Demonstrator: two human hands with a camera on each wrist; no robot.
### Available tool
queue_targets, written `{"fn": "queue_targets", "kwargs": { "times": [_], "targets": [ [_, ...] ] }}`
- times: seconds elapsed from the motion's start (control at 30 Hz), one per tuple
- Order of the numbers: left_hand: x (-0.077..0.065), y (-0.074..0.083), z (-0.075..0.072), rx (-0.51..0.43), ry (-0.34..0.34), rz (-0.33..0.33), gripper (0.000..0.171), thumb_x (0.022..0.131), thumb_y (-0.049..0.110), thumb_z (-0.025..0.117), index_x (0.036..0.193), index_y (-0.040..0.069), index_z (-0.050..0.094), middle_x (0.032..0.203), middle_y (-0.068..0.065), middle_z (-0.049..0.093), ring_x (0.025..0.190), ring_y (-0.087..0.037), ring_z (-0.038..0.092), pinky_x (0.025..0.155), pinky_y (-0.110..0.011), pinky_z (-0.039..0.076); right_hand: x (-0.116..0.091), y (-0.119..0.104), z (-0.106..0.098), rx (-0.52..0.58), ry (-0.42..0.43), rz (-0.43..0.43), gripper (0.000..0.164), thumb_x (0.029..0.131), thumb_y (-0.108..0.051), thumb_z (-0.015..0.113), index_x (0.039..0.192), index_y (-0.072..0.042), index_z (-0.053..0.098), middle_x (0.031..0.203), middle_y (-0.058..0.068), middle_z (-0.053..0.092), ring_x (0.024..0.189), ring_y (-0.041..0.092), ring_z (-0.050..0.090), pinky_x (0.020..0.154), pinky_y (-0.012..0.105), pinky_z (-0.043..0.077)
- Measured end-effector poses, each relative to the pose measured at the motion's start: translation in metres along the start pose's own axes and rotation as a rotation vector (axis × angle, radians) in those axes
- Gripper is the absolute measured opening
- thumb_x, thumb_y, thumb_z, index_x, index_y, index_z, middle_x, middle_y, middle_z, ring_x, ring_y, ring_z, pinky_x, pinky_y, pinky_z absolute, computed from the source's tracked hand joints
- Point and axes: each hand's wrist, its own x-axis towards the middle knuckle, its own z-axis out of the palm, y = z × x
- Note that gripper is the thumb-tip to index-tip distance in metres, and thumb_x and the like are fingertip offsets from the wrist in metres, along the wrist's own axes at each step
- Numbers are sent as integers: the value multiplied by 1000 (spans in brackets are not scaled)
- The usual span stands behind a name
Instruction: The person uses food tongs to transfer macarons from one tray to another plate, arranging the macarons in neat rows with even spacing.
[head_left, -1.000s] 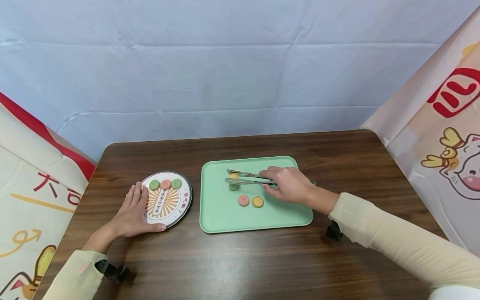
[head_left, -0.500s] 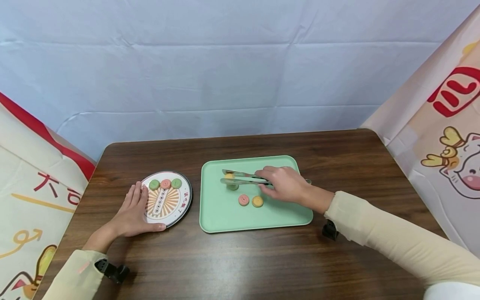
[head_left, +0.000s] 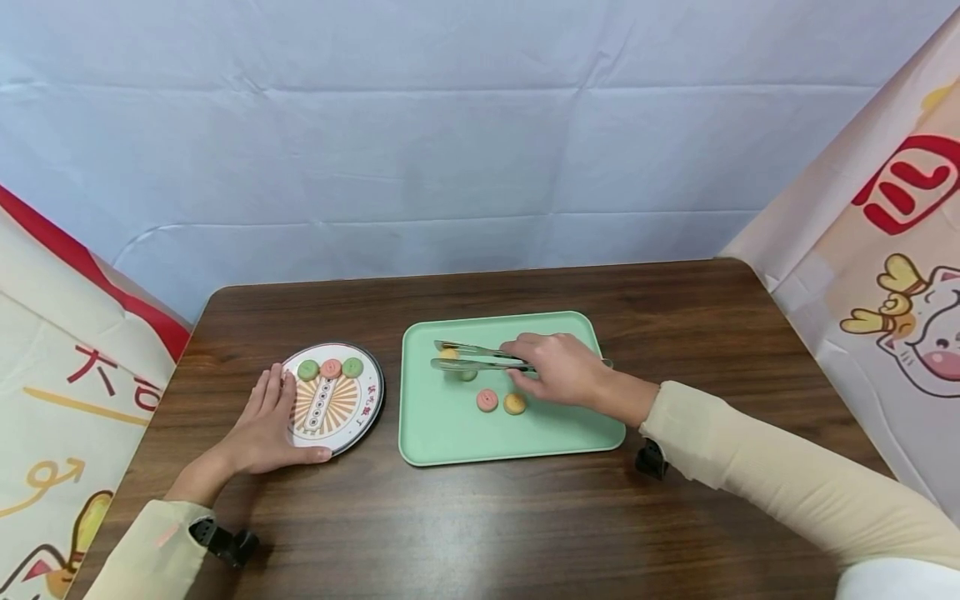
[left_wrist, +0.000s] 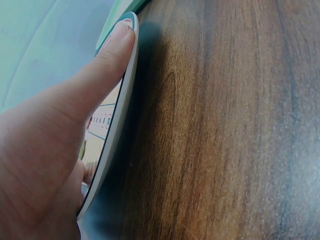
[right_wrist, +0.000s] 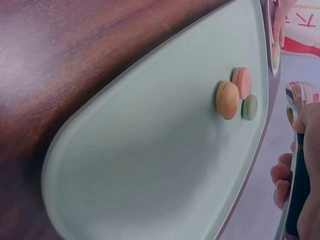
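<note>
My right hand (head_left: pixel 558 368) grips metal tongs (head_left: pixel 476 365) over the pale green tray (head_left: pixel 435 433). Between the tong tips sits a yellow macaron (head_left: pixel 448 353), partly hidden by the metal. Lying on the tray are a green macaron (head_left: pixel 468 376), half covered by the tongs, a pink macaron (head_left: pixel 487 400) and another yellow macaron (head_left: pixel 514 403). My left hand (head_left: pixel 262 429) rests with straight fingers on the near-left edge of a round patterned plate (head_left: pixel 362 421); its thumb (left_wrist: pixel 107 62) lies along the rim. Two green macarons and a pink macaron (head_left: pixel 331 368) form a row on the plate.
The dark wooden table (head_left: pixel 420 533) carries the plate at left and the tray at centre. A pale cloth (head_left: pixel 450 167) hangs behind the table's back edge. Printed cloths stand at both sides.
My right hand has moved left with the tongs, and the yellow macaron between the tips has moved left along with them, away from the green macaron. My left hand has stayed on the plate.
</note>
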Motion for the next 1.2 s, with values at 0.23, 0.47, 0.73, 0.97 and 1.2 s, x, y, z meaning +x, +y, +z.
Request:
{"fn": "queue_targets", "kwargs": {
  "times": [0.23,0.47,0.73,0.97,1.2],
  "targets": [
    [0,-1,1,-8,10,11,144,71,69,80,155,-16,0,163,-33,-16,151,-48,-17,117,-69,5,6,-5,2,11,-1,-10,28,95,-18,70,119,-4,71,98,7,72,60,7,57,55,27,49],
    [-1,-1,2,-13,33,25,142,70,64,83,155,-17,4,163,-35,-13,151,-49,-14,118,-68,4,13,-11,6,6,-7,-15,27,96,-20,69,119,-6,71,96,3,70,62,7,57,56,26,50],
    [-1,-1,2,-5,19,19,143,71,67,81,155,-16,1,163,-33,-16,151,-48,-16,118,-68,4,19,-19,10,-1,-11,-27,28,96,-21,68,120,-5,72,100,4,71,71,12,65,60,30,55],
    [-1,6,-2,29,-9,-14,142,70,64,82,155,-17,2,163,-35,-13,151,-51,-12,117,-68,9,26,-23,15,38,-32,-41,27,98,-19,63,120,-5,71,98,4,70,67,9,60,59,29,53],
    [-1,7,-5,45,-19,-12,141,71,63,82,154,-18,1,162,-36,-13,150,-52,-12,117,-68,9,33,-31,18,66,-41,-40,28,97,-19,64,121,-5,70,95,1,68,66,7,59,64,29,54]
  ]
}}
